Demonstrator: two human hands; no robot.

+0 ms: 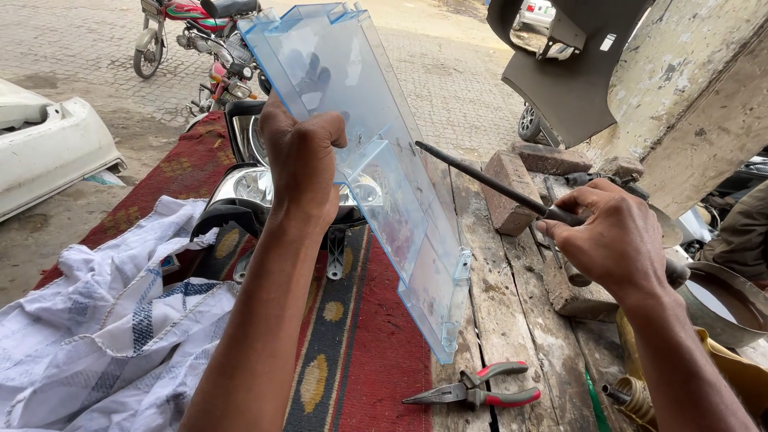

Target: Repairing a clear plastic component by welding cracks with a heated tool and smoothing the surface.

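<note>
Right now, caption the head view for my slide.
Left hand holds a clear blue-edged plastic panel; right hand presses a dark metal rod against it.

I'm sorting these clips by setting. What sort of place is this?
Probably an open-air roadside vehicle repair stall. A headlight lies on the wooden bench beside pliers, a white car body panel sits on the ground, and motorcycles stand on the paved street.

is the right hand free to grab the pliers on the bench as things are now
Probably not straight away. The right hand is closed around a dark metal rod, so it is occupied. The pliers lie uncovered on the wooden bench just below it, with nothing on top of them.
</note>
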